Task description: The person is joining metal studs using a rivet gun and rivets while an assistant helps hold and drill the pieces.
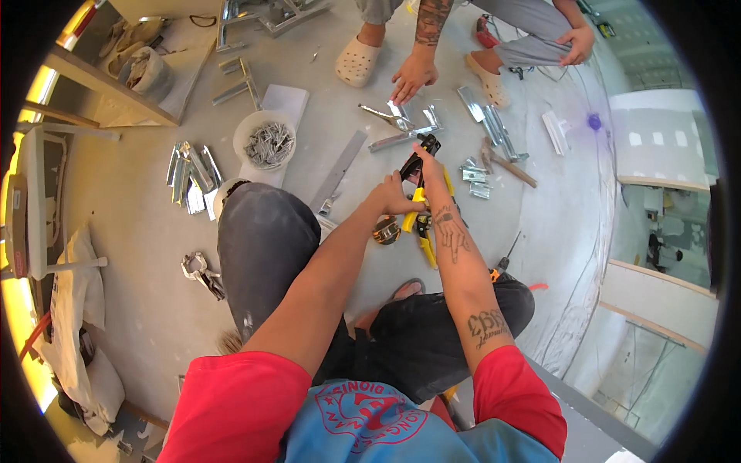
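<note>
Near the centre, both of my hands grip a black-and-yellow hand tool (411, 211) with a black head angled up. My right hand (428, 166) is closed around its upper part; my left hand (395, 194) is closed just lower and to the left, partly hiding it. A tape measure (386, 230) lies just below my left hand, beside more yellow handles (427, 248). A flat metal strip (343, 166) lies left of my hands. Galvanized metal brackets (400, 137) and locking pliers (374, 112) lie beyond them.
A co-worker's hand (413, 76) reaches toward the brackets. A tub of fasteners (266, 143) sits on a white board. Metal pieces (189, 174), a hammer (509, 166) and a clamp (199, 274) lie on the grey floor (170, 309). A wooden frame (116, 85) stands upper left.
</note>
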Available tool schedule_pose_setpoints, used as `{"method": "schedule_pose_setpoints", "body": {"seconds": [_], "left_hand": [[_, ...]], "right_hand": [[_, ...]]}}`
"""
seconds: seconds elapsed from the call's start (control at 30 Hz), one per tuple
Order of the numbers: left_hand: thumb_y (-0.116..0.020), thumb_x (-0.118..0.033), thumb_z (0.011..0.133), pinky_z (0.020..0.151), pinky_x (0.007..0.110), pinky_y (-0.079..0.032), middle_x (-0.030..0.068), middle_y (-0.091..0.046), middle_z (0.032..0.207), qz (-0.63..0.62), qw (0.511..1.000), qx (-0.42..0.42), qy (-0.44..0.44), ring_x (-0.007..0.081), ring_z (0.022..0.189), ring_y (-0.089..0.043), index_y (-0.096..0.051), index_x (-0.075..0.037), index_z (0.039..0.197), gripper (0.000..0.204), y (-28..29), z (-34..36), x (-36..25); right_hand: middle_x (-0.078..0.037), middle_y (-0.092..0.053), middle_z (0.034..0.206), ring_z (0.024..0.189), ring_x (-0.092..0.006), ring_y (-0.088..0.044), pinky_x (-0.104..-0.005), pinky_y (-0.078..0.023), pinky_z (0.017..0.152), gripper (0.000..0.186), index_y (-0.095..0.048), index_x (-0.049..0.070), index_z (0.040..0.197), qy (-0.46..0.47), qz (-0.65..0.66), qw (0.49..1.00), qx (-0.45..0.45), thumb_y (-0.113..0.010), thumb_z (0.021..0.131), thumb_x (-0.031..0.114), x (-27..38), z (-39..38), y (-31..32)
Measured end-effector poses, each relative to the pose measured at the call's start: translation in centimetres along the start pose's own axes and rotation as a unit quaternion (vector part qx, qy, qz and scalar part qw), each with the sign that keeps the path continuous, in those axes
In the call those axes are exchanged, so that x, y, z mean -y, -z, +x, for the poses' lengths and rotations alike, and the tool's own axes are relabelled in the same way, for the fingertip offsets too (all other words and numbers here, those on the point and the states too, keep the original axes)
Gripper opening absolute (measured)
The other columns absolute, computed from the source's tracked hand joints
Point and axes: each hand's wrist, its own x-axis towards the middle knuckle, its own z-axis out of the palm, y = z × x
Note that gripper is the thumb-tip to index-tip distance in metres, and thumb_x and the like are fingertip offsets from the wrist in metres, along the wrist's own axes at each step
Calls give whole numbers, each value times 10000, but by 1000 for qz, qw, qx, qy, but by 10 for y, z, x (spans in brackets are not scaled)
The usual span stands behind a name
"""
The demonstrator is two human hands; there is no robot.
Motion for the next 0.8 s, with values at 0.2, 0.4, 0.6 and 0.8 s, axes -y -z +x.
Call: {"method": "schedule_pose_setpoints", "body": {"seconds": [0.2,0.4,0.6,0.8], "left_hand": [[-762,-646,508,953,410,-460,351,-470,1239,-32,999,17,12,421,1131,-541,-339,158,1296,1203,-6,11,10],[-761,-651,484,979,395,-444,368,-448,1272,-57,998,21,-5,428,1156,-526,-266,180,1357,1302,3,18,14],[-767,-648,489,987,400,-436,367,-439,1287,-62,997,38,-13,420,1169,-522,-273,172,1364,1296,9,17,14],[-750,-666,505,1009,392,-418,372,-437,1296,-74,997,39,-4,424,1203,-499,-271,176,1371,1299,10,14,15]], "right_hand": [[-35,-652,727,635,-153,-638,-311,-552,599,337,-632,125,846,-26,-60,998,-13,-750,767,430,-3,10,1],[-5,-581,723,595,-146,-590,-316,-544,529,395,-621,109,873,-6,-62,997,-46,-784,725,437,1,21,-4],[-8,-577,716,582,-150,-576,-337,-540,519,401,-612,113,849,-16,-57,996,-61,-804,704,433,5,13,-10],[-10,-567,703,559,-149,-570,-333,-524,493,369,-618,107,844,-30,-77,994,-74,-788,728,413,4,12,-14]]}}
